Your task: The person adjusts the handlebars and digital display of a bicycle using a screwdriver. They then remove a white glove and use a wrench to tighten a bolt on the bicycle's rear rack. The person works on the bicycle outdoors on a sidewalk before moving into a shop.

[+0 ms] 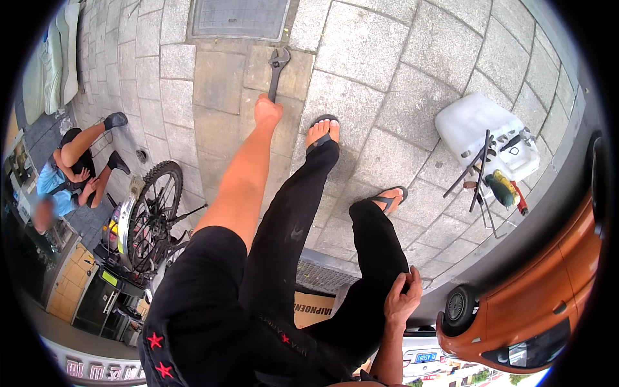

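A dark adjustable wrench [276,76] is gripped in my left hand [267,112]; its jaw end points away from me, over the tan paving stones. My left arm reaches far forward, with the fingers wrapped round the handle's near end. Lower right, my right hand [403,298] rests by my right leg in black trousers, its fingers loosely bent and a little apart, with nothing visible in it. My feet in dark flip-flops stand on the paving between the wrench and a white plastic container [477,122]. Metal rods [478,169] and tools with green, yellow and red handles [505,189] lie at its near side.
A bicycle [151,213] stands at the left, and beyond it sits a person in a blue top [55,171]. An orange car [535,284] is parked on the right. A metal cover [240,18] lies in the paving ahead; a cardboard box [313,308] is below me.
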Demonstrator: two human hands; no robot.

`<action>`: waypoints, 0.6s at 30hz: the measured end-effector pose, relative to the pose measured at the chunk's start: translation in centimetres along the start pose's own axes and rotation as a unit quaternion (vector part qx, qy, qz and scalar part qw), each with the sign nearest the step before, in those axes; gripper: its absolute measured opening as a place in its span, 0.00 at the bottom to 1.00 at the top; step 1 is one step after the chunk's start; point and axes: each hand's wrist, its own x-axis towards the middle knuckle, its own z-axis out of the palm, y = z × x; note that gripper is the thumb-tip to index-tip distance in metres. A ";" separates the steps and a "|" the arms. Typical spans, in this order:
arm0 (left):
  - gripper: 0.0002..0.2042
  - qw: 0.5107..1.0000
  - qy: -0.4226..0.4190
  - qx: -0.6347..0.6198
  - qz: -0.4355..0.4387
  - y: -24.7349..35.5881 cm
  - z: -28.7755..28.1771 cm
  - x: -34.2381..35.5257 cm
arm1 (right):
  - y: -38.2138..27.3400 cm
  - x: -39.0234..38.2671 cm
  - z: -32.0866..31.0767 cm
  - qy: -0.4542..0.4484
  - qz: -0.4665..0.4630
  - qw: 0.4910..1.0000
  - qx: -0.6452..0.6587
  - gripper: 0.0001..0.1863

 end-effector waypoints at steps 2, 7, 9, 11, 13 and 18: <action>0.22 0.999 0.003 0.028 0.021 -0.6 1.3 1.4 | -0.5 0.6 -0.3 -0.008 0.009 1.000 -0.012 0.18; 0.27 0.998 0.005 0.061 -0.011 -1.9 3.9 2.5 | -0.8 1.3 0.1 -0.009 0.011 1.000 -0.027 0.16; 0.25 0.995 -0.087 -0.001 -0.055 1.2 0.5 0.6 | -0.8 1.1 0.3 -0.016 0.010 0.999 -0.039 0.16; 0.22 0.996 -0.089 0.005 0.008 -1.6 1.4 0.7 | -1.0 1.0 0.5 -0.021 0.002 0.999 -0.044 0.15; 0.20 0.997 -0.066 -0.031 0.031 -4.5 2.6 0.0 | -1.0 1.2 0.6 -0.023 -0.010 0.999 -0.047 0.13; 0.18 0.983 -0.096 -0.156 -0.008 -3.7 1.6 -4.6 | -1.2 0.5 1.4 -0.032 -0.022 0.999 -0.039 0.12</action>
